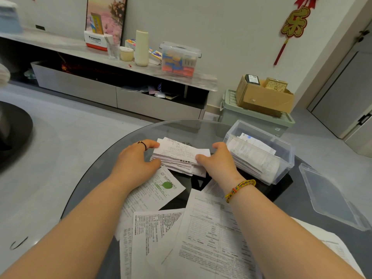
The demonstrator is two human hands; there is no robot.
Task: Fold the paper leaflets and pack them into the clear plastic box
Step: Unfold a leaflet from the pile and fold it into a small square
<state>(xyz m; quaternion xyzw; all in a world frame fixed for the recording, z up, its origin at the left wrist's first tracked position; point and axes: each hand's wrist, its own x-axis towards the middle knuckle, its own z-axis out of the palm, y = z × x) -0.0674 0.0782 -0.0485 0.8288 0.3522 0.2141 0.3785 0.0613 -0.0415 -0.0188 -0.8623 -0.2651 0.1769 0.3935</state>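
Watching the head cam feed here. I'd call this the squaring-up step, right before packing. My left hand (136, 160) and right hand (217, 160) each have an end of the stack of folded leaflets (179, 158). On both hands the thumb is on the near side and the fingers curl over the far edge, so it's a narrow pinch on paper, nothing spread wide. The stack sits on the glass table (181, 127) about mid-view, just left of the clear plastic box (289, 156); I can't tell if the right hand touches the box. The stack's long axis runs left to right across the view, right end a bit nearer to me, printed face up, and the edges look ragged rather than flush. The box sits skewed, its long side running from far-left to near-right. There's a folded batch in it (253, 156) along the near wall, with what looks like free room on the far side. So I reckon the next move is to tap the stack even, lift it right, swing it to match that diagonal and slot it in behind the packed ones without fanning it. Plenty left after that: flat sheets (211, 228) lie unfolded in front of me, and the lid (330, 198) lies off to the right.
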